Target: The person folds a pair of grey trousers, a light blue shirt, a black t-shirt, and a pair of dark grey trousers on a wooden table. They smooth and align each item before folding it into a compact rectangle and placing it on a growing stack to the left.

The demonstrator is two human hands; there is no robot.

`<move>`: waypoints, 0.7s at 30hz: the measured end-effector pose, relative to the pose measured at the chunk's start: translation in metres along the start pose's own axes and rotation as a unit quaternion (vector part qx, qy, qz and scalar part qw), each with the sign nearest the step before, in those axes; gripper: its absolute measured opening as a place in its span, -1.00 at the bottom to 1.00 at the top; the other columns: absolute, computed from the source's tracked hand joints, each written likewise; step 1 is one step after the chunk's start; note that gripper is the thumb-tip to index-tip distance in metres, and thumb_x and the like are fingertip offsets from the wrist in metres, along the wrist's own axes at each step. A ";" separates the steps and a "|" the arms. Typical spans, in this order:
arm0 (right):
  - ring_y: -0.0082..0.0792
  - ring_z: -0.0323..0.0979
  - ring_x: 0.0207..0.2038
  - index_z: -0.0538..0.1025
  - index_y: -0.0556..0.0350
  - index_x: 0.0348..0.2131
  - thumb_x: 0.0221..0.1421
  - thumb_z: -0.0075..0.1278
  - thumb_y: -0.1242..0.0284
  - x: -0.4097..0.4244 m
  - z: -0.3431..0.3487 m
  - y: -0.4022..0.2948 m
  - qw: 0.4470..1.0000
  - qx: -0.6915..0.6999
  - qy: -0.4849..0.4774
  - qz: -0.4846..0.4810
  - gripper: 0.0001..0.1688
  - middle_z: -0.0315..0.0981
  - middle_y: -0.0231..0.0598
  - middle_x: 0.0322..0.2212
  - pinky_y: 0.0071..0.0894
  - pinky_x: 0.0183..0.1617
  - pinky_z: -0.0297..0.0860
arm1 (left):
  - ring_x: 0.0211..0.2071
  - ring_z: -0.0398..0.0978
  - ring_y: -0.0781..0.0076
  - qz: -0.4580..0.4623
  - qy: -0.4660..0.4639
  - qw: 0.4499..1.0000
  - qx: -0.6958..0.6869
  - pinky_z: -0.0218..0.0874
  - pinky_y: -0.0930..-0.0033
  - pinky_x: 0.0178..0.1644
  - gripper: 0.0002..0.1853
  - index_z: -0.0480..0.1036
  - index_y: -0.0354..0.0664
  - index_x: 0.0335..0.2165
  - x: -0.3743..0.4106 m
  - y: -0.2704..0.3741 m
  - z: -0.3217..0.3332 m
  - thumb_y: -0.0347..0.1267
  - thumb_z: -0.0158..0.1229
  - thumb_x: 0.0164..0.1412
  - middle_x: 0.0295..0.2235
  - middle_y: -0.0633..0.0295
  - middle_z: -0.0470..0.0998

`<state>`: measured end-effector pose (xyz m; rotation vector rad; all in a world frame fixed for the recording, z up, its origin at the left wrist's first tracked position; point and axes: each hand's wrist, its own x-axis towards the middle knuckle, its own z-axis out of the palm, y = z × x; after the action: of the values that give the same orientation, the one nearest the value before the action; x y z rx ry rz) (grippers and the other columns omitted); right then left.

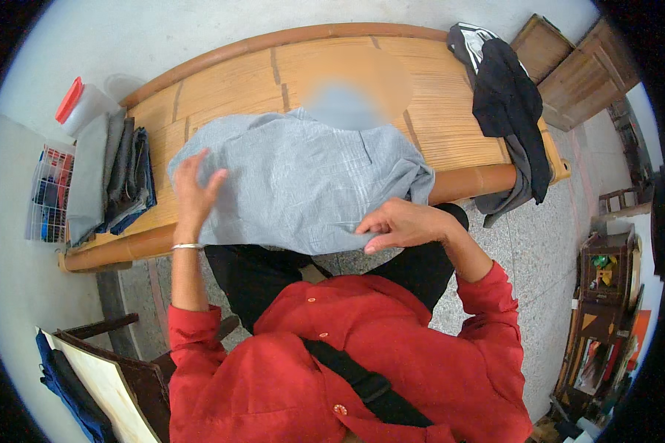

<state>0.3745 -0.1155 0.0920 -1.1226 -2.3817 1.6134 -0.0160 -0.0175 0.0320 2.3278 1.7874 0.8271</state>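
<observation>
A light grey cloth garment (288, 177), which looks like a shirt with a pocket, lies spread on the bamboo table (227, 94) in front of me. Its near edge hangs over the table's front. My left hand (195, 185), with a bangle at the wrist, is over the garment's left part, thumb and fingers apart and holding nothing. At the garment's near right edge, my right hand (402, 224) pinches the fabric between thumb and fingers. The garment's right side is bunched in folds. A blurred patch hides part of its far edge.
Folded grey and dark clothes (113, 177) stand at the table's left end, beside a wire basket (52, 194) and a red-lidded plastic container (86, 108). Black and grey clothes (507, 94) drape over the right end. A wooden chair (144, 382) is at lower left.
</observation>
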 end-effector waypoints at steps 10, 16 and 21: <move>-0.12 0.42 -0.28 0.47 0.34 -0.41 -0.05 0.08 0.29 0.040 -0.055 0.123 0.886 -0.155 0.408 0.158 -0.62 0.45 0.06 -0.42 -0.27 -0.21 0.32 | -0.30 0.43 -0.10 -0.130 -0.094 0.985 0.057 0.26 0.11 -0.23 -0.52 0.36 -0.28 -0.20 0.003 -0.044 0.051 -0.24 0.26 -0.08 -0.28 -0.19 0.42; -0.56 0.29 -0.51 0.49 0.31 -0.36 0.02 0.01 0.28 0.021 -0.141 0.078 0.806 0.100 0.561 0.162 -0.62 0.39 -0.38 -0.61 -0.51 -0.42 0.26 | -0.64 0.32 0.46 -0.120 0.035 0.988 -0.087 0.20 0.43 -0.51 -0.73 0.40 -0.28 -0.56 0.046 -0.043 -0.004 -0.28 0.07 0.12 -0.69 0.23 0.37; -0.64 0.35 -0.31 0.47 0.23 -0.21 0.10 -0.05 0.52 -0.031 -0.177 -0.011 0.614 0.032 0.731 -0.295 -0.76 0.47 -0.39 -0.32 -0.62 -0.20 0.29 | -0.40 0.22 0.68 0.052 0.276 0.905 -0.318 0.09 0.64 -0.29 -0.84 0.37 -0.23 -0.33 0.091 0.000 -0.094 -0.34 -0.01 0.22 -0.44 0.45 0.32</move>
<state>0.4658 0.0026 0.1919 -0.8245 -1.1913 0.1583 -0.0443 0.0428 0.1442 1.8570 1.2267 1.8955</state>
